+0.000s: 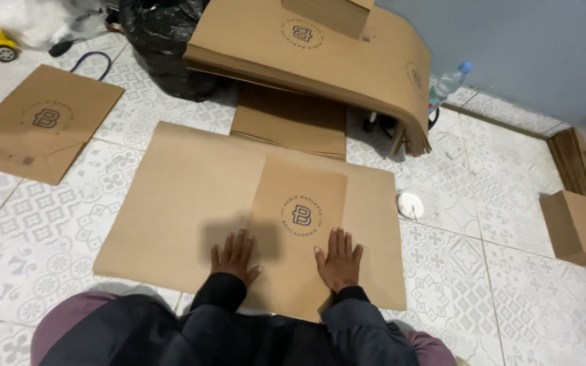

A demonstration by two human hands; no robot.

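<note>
Bag (300,224), brown paper and flattened, lies lengthwise on a big cardboard sheet (178,203) spread over the patterned tile floor (523,298), its round dark emblem facing up. Both palms press flat near its lower end. The left hand (234,257) rests at the bag's left edge, partly on the sheet, fingers straight and a little apart, thumb out to the side. The right hand (339,261) sits on the bag's right part, fingers likewise flat and slightly spread. Neither hand grips anything. Dark sleeves run back to the person, who crouches low over the work.

Just beyond the sheet lies another folded brown piece (289,122), and over it a thick stack of bags (320,54) droops across something hidden. A single flat bag (38,122) lies well apart at the left. Near the sheet's right edge sits a small white round thing (410,205). A small box (574,227) stands at far right, a plastic bottle (447,85) by the grey wall, a black plastic sack (164,41) behind.
</note>
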